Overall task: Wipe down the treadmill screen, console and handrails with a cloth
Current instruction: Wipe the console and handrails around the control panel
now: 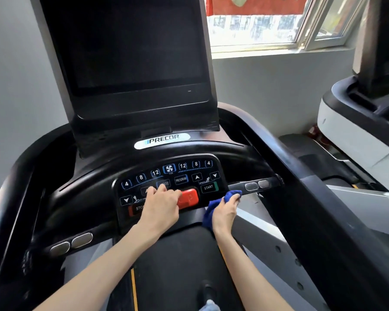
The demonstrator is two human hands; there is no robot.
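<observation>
Belt (177,265): matte black, flat, running between the forearms.
Right hand (226,209): clenched round the cloth, palm facing left.
Cloth (209,209): blue, soft and bunched. One fold hangs below the fist, and the top wad sits against the inner end of the right bar (254,186).
Left hand (160,205): holds nothing, palm down, bent fingers resting on the keypad and its edge overlapping the red button (189,198).
Keypad (166,176): glossy black curved panel with rounded keys printed white and outlined blue.
Bars: short, black, each with two oval brushed-metal pads; the left bar (70,243) is untouched.
Badge (162,140): silvery oval reading PRECOR.
Screen (133,52): tall, dark, glossy rectangle, tilted back.
Window (267,23): pale sliding frames, bright glass.
</observation>
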